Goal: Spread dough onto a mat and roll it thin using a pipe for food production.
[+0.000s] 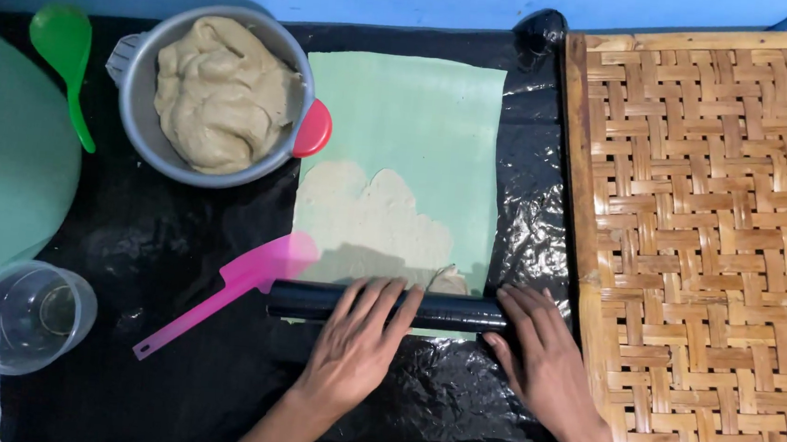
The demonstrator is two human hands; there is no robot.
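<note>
Nearest you, both hands lie flat on the black roller, which lies crosswise at the near end of the green sheet. Your left hand has its fingers spread open over the middle of the roller, palm down, pressing rather than gripping. Your right hand rests on the roller's right end, fingers extended and lying along it; neither hand closes round anything.

Just past the roller, the dough is spread thin over the near part of the sheet, with a ragged, lobed far edge (a thin curl of it shows just by your left fingertips). By my reading, roughly the near half is covered, patchily on the right; the far half is bare green, so most of the flattening remains.

The pink spatula lies to the left, its blade overlapping the sheet's near left corner and touching the roller's end. Farther off, the grey bowl holds a large mound of dough, barely used up.
</note>
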